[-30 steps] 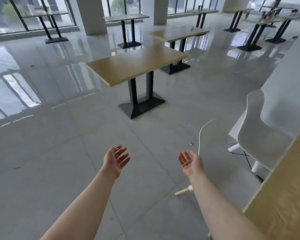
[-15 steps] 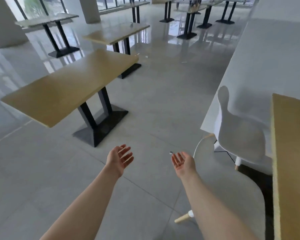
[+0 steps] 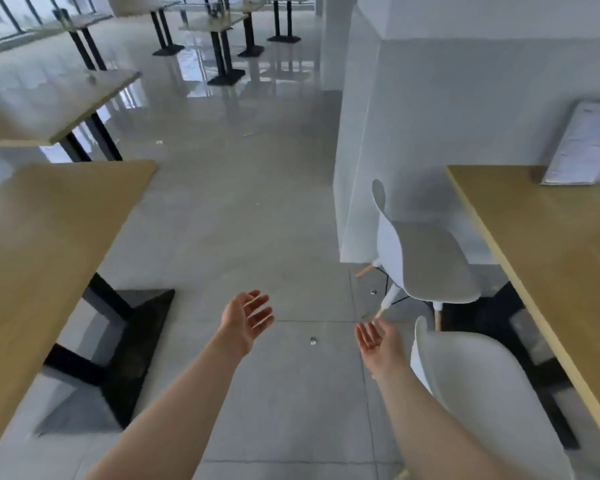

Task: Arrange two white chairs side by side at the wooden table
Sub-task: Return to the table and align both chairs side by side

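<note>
**Two white chairs stood in line at the bench, both hands free**

The left hand and right hand were spread, palms turned inward, fingers loose, holding nothing. Both hung over the grey tiled floor, the right one just beside the near white chair. The far white chair stood beyond it, both seats facing the wooden bench on the right, apparently so a sitter could pull in. The open palms seemed poised for the near backrest. A white printed sheet leaned against the wall on the bench; its writing was too blurred to read. No brand showed.
</note>
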A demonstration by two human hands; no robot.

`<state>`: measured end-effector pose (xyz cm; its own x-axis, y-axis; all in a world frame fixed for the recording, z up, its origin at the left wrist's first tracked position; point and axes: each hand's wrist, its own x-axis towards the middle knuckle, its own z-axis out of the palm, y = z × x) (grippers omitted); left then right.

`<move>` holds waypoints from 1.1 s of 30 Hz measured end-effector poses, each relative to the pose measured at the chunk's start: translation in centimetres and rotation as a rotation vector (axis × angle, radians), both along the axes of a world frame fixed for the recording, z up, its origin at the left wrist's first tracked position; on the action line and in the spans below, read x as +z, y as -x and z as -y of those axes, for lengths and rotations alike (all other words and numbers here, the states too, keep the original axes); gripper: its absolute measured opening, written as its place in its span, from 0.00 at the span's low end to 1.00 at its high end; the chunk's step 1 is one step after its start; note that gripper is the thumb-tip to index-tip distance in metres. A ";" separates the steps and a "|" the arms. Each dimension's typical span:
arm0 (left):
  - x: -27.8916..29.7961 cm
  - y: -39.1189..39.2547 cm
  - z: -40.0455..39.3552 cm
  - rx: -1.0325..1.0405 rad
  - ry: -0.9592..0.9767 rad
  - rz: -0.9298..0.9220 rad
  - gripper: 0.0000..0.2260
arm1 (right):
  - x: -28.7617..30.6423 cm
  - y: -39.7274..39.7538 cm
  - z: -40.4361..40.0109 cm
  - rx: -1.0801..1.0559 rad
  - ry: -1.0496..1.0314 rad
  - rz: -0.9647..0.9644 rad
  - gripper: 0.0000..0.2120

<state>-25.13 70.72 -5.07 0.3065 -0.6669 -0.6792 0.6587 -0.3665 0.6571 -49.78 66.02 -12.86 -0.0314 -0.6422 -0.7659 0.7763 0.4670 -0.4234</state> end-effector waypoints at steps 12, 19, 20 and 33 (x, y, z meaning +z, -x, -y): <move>-2.7 5.3 23.0 -0.503 -0.067 -0.014 0.10 | -2.2 1.7 10.9 -0.473 -0.084 -0.003 0.11; -3.3 8.7 34.0 -0.653 -0.087 0.013 0.09 | -3.7 3.3 15.1 -0.673 -0.148 0.030 0.08; -3.7 9.4 35.2 -0.681 -0.101 0.012 0.09 | -3.9 3.8 15.4 -0.700 -0.160 0.027 0.07; -8.3 18.1 51.1 -1.131 -0.198 0.021 0.06 | -5.4 2.8 20.2 -1.269 -0.205 0.084 0.06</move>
<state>-43.27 19.62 -13.33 -0.3874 -0.4499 -0.8047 -0.1243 -0.8394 0.5291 -52.57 45.86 -18.24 -0.4775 -0.0696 -0.8758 0.7432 -0.5636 -0.3605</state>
